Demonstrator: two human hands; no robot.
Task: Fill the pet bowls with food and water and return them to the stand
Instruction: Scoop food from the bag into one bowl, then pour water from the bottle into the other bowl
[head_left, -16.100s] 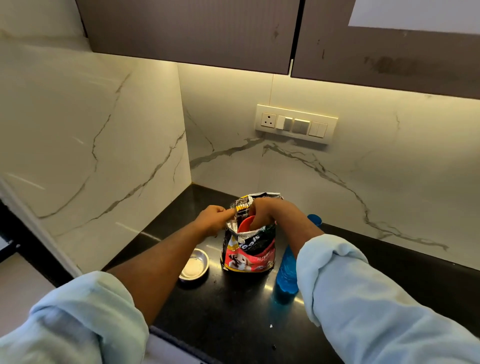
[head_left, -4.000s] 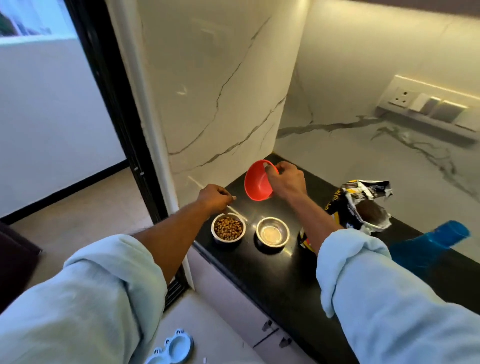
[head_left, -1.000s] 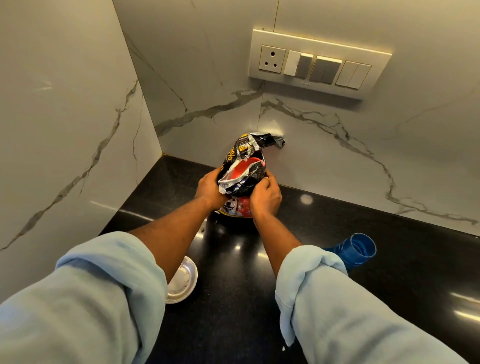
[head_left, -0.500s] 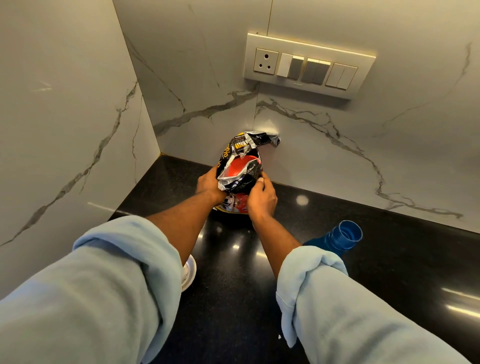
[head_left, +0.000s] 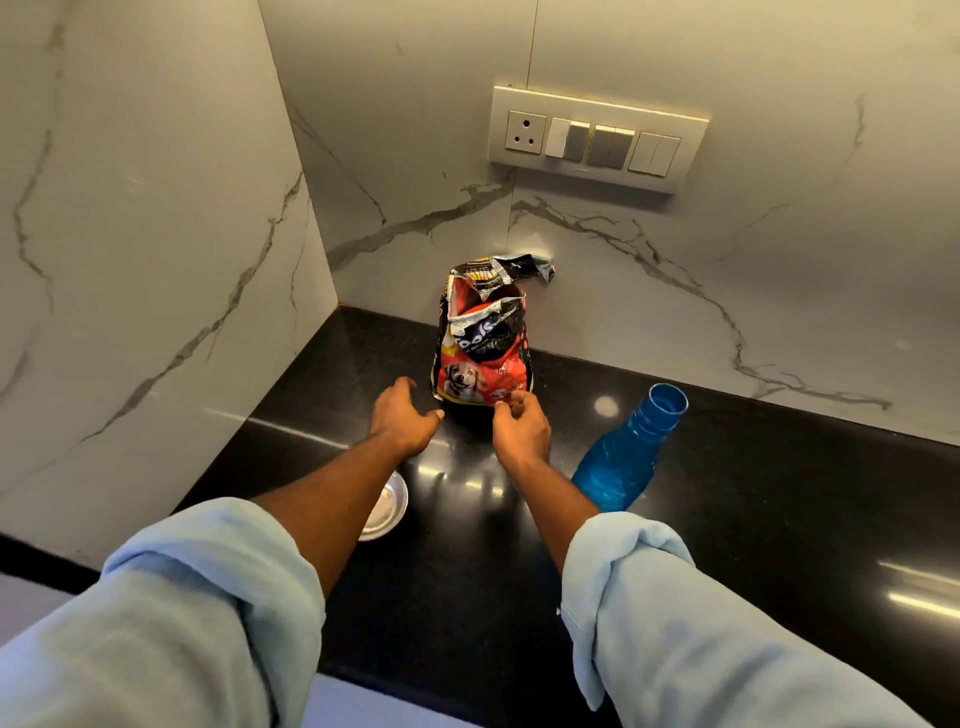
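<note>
A red and black pet food bag stands upright against the marble back wall, its torn top crumpled open. My left hand hovers just in front of the bag's left side, fingers spread, holding nothing. My right hand is at the bag's lower right corner with fingers loosely curled, holding nothing. A steel bowl sits on the black counter, half hidden under my left forearm. The second bowl and the red scoop are out of sight.
A blue water bottle without a cap stands to the right of my right hand. A switch and socket panel is on the back wall. A marble side wall closes the left.
Both hands have let go of the bag and drawn back toward me. The bag now stands by itself with its top looser, and the red scoop no longer shows.
</note>
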